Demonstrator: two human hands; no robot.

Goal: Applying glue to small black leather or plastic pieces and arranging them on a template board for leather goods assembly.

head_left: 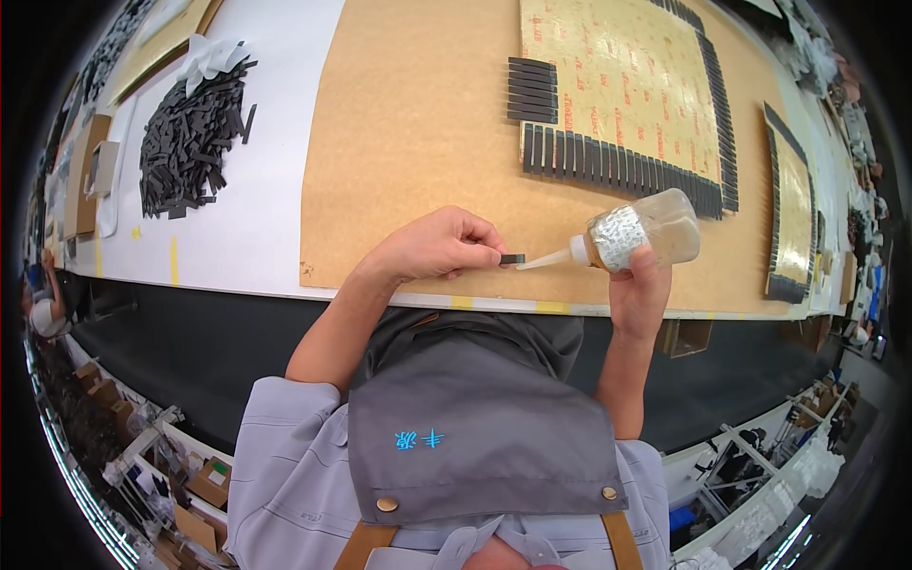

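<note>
Between the thumb and fingers of my left hand [445, 245] is a small black strip [513, 258], its free end pointing right. My right hand [638, 293] grips a clear squeeze bottle [671, 228] with a silver-taped middle. The bottle is tilted, and the tip of its long nozzle [546, 259] is at or close to the strip's end; I cannot tell if they touch. Beyond my right hand lies a tan board [632, 90] with red print. Black strips [617, 169] line its near and right edges in rows, and several more [532, 90] stick out on its left.
A brown sheet [408, 123] covers the middle of the white table [275, 123]. A heap of loose black strips [190, 142] lies at the left, with crumpled white material [209, 62] on it. At the far right is another strip-edged board [790, 204]. Cardboard boxes [87, 176] stand far left.
</note>
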